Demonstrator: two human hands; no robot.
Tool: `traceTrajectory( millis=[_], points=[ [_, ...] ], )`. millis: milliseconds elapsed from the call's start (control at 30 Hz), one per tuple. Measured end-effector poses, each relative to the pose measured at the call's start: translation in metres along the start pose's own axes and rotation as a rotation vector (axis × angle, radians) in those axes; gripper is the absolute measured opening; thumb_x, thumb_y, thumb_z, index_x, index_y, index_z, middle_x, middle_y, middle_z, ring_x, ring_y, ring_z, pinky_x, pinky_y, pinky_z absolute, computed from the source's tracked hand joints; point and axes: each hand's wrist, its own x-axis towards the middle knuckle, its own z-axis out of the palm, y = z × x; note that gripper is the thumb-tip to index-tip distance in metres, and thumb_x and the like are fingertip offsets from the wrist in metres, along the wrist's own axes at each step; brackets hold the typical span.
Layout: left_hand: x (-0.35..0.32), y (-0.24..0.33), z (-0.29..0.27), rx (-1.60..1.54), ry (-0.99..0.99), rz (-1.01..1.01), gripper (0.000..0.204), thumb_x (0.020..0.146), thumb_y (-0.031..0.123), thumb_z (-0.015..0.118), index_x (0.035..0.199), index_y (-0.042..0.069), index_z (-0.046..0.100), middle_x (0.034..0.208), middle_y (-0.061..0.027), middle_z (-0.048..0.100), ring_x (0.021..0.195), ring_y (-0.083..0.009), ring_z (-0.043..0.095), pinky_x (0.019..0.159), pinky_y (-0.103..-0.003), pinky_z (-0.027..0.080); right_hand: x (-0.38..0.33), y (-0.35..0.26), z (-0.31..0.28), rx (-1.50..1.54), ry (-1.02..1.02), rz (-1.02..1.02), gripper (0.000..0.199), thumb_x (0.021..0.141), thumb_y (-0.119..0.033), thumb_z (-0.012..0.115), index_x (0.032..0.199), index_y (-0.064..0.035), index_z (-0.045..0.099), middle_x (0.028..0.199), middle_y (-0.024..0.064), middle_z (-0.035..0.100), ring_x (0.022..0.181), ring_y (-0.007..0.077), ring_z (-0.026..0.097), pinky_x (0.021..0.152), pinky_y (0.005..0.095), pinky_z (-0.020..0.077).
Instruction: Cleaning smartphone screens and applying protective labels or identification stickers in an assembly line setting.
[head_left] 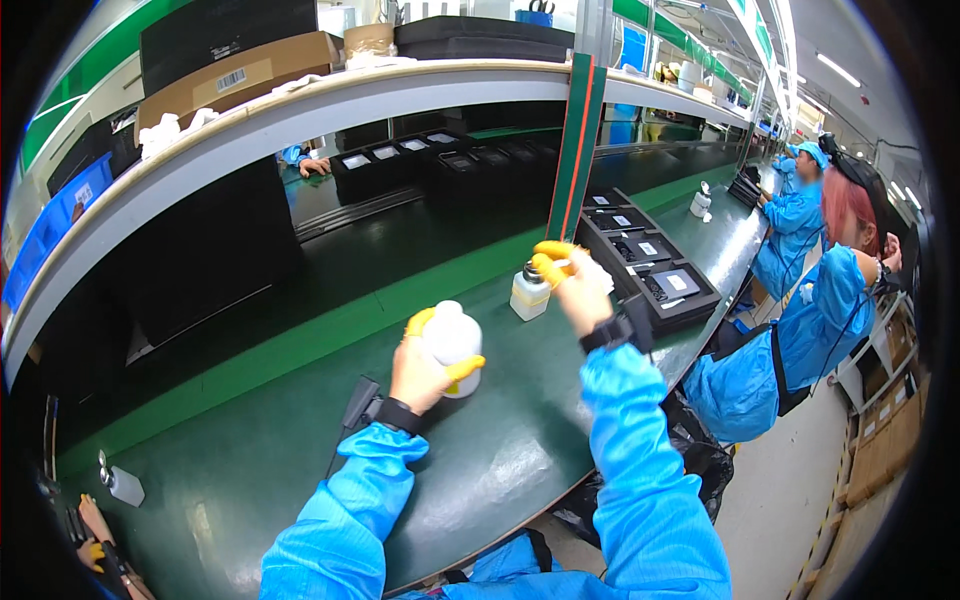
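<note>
My left hand point(416, 374), in yellow finger cots, is wrapped round a round white plastic bottle point(453, 338) above the green bench. Over to the right, my right hand point(582, 292) has its yellow-tipped fingers curled at the top of a small squarish bottle point(530, 298). That bottle stands on the bench, has a dark neck and looks partly filled with pale yellow liquid. Something white shows beside the right-hand fingers; its kind is unclear. Whether these fingers grip the small bottle's top cannot be made out.
A black tray point(680, 308) with device parts lies right of the small bottle. A green post point(577, 150) rises behind it to a shelf point(470, 68). Other white bottles stand far right and at lower left. Co-workers in blue point(790, 330) sit along the right side.
</note>
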Motion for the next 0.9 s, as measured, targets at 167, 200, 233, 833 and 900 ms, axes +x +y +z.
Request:
traceTrajectory(
  millis=[167,200,233,833,900],
  points=[
    [0.022,-0.020,-0.022,-0.095,-0.001,-0.091,0.086,0.056,0.024,0.087,0.128,0.005,0.043,0.117,-0.0146,0.058,0.110,-0.0269,0.057,0.094,-0.038,0.047,0.033,0.027,-0.032,-0.520,-0.207,-0.097,0.043,0.080,-0.020,0.071,0.121,-0.0146,0.062,0.102,0.0069,0.065,0.093,0.0179,0.062,0.083,0.0307,0.0485],
    [0.023,-0.026,-0.031,-0.166,-0.048,-0.120,0.090,0.057,0.024,0.087,0.131,0.005,0.040,0.123,-0.0153,0.053,0.116,-0.0280,0.052,0.097,-0.038,0.044,0.033,0.014,-0.023,-0.624,-0.287,-0.075,0.044,0.079,-0.023,0.072,0.122,-0.0191,0.061,0.107,0.0077,0.066,0.097,0.0209,0.063,0.085,0.0327,0.0488],
    [0.025,-0.034,-0.043,-0.238,-0.094,-0.149,0.094,0.057,0.024,0.086,0.134,0.005,0.037,0.128,-0.0160,0.048,0.122,-0.0290,0.048,0.100,-0.039,0.041,0.034,0.003,-0.015,-0.609,-0.295,-0.079,0.044,0.079,-0.023,0.072,0.122,-0.0191,0.061,0.107,0.0077,0.066,0.097,0.0209,0.063,0.085,0.0327,0.0488],
    [-0.054,0.044,0.011,0.113,-0.325,-0.065,0.063,0.075,0.017,0.073,0.129,0.001,0.044,0.109,-0.0165,0.065,0.098,-0.0327,0.064,0.087,-0.039,0.050,-0.020,-0.014,0.008,-0.798,-0.570,-0.046,0.047,0.070,-0.032,0.080,0.098,0.0024,0.064,0.090,0.0171,0.066,0.084,0.0273,0.064,0.076,0.0356,0.0513],
    [-0.046,0.036,0.036,0.197,-0.251,-0.091,0.074,0.071,0.022,0.078,0.131,0.000,0.041,0.119,-0.0199,0.059,0.109,-0.0346,0.058,0.094,-0.041,0.046,-0.024,-0.022,0.011,-0.814,-0.585,-0.058,0.048,0.069,-0.032,0.079,0.098,0.0035,0.064,0.089,0.0182,0.065,0.083,0.0284,0.064,0.075,0.0364,0.0511]
  ],
)
